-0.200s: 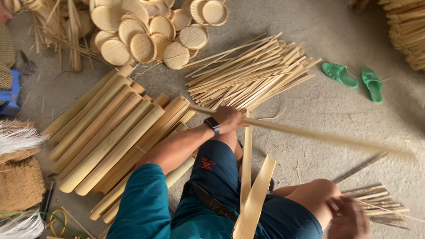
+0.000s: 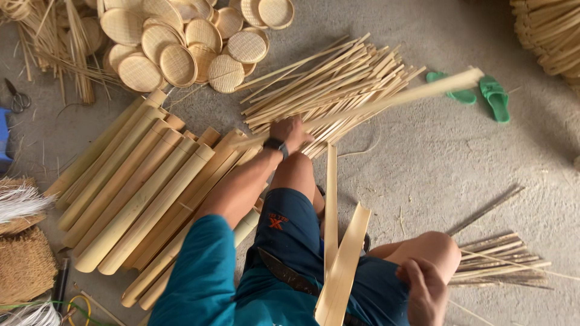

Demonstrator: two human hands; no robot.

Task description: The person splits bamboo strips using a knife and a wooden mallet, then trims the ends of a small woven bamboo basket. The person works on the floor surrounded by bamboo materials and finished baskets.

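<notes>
Head view: person seated on a grey concrete floor (image 2: 459, 181), seen from above, knees apart.
Left hand: the left hand (image 2: 290, 131), a black watch on its wrist, is clenched round the near end of a long pale split bamboo strip (image 2: 393, 99).
Strip position: it runs from that hand out towards 2 o'clock, its far tip over the green rubber sandals (image 2: 483, 93).
Change noted: a moment earlier the same strip lay low, pointing towards 3 o'clock; its far end has since swung upward while the left hand kept its place.
Meaning: in my judgement the strip is being lifted clear and carried toward the heap, not laid down where it was.
Right hand: the right hand (image 2: 426, 290) rests on the right knee at 5 o'clock; fingers curled, nothing visible in them, though I cannot tell whether they are fully clenched.
Beneath the strip: heap of thin pale bamboo slats (image 2: 338, 75) at 12 o'clock, touching the left hand's far side.
Lap: two broad flat bamboo strips (image 2: 338, 265) lean upright between the thighs.
Left side: thick round bamboo culms (image 2: 133, 187) laid side by side at 9 o'clock.
Far left: round woven bamboo trays (image 2: 181, 42) at 11 o'clock.
Right side: bundle of dark thin sticks (image 2: 501, 259) at 4 o'clock.
</notes>
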